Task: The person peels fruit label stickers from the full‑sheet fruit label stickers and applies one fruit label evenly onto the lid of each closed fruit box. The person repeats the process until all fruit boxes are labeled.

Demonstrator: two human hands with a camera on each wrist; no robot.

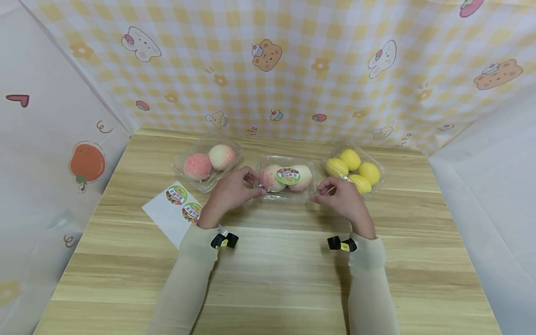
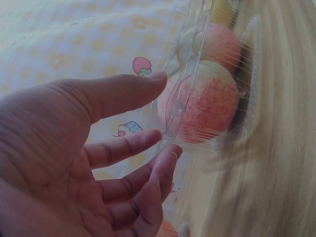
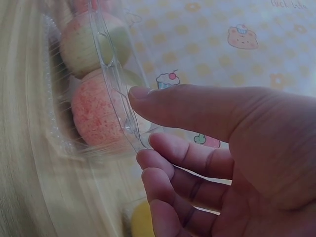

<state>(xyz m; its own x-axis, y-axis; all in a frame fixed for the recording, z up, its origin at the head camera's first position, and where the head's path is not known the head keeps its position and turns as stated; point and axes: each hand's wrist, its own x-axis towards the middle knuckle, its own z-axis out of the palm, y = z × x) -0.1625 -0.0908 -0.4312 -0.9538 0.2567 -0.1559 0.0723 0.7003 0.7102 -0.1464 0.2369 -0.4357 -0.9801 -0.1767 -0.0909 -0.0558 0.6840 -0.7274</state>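
Observation:
In the head view a clear plastic fruit box (image 1: 289, 196) lies on the table between my hands. It has two pink-and-cream, peach-like fruits (image 2: 210, 101) inside and a green oval sticker (image 1: 288, 176) on its lid. My left hand (image 1: 232, 188) holds the box's left end, thumb at the front corner. At the right end my right hand (image 1: 341, 195) holds the rim, thumb (image 3: 148, 101) and bent fingers (image 3: 158, 165) at the clear edge. Ring and little fingers of both hands stay curled beside the box.
Another clear box (image 1: 205, 185) of two peach-like fruits sits at the back left. At the right a third box (image 1: 378, 165) holds several yellow fruits (image 1: 370, 173). A white sheet (image 1: 161, 211) with round stickers lies partly under my left arm. A checked cloth (image 1: 293, 83) hangs behind the table.

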